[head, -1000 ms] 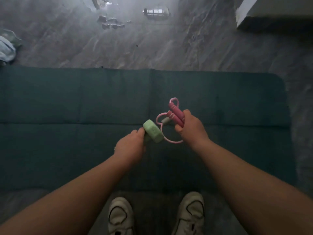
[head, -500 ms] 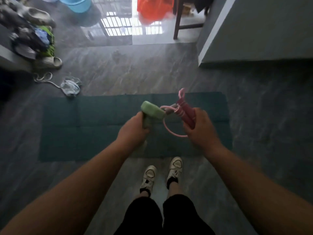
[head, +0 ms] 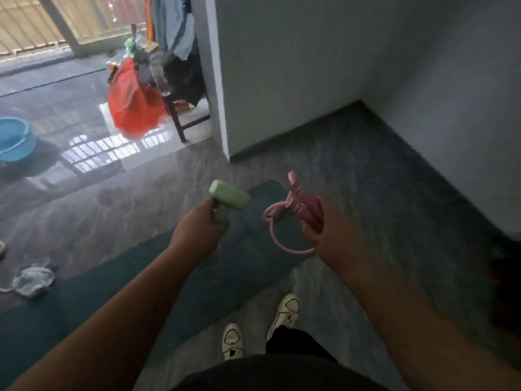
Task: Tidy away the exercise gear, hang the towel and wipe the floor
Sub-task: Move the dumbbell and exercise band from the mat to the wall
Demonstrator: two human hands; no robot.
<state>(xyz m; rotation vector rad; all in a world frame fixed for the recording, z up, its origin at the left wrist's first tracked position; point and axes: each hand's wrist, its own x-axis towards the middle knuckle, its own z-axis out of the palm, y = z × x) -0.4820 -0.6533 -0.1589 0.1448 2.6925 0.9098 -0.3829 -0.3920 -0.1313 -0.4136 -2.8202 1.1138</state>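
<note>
My left hand (head: pixel 198 235) grips a light green dumbbell (head: pixel 229 196) by its bar, one end sticking up above the fist. My right hand (head: pixel 332 238) holds a bundled pink skipping rope (head: pixel 303 208), its handles upright and a loop of cord hanging below. Both are held at waist height above the dark teal exercise mat (head: pixel 118 289), which lies slantwise on the grey floor. A pale crumpled cloth (head: pixel 32 277) lies on the floor at the mat's far left edge.
A white wall corner (head: pixel 222 108) rises straight ahead, with bare floor to its right. A red bag (head: pixel 132 105) and hanging clothes sit by a dark chair (head: pixel 180 119). A blue basin (head: pixel 14 139) stands at the left. My white shoes (head: pixel 260 325) stand beside the mat.
I have risen from the mat and turned right, so the wall corner and red bag came into view. Both hands kept hold of the dumbbell and rope, now further apart.
</note>
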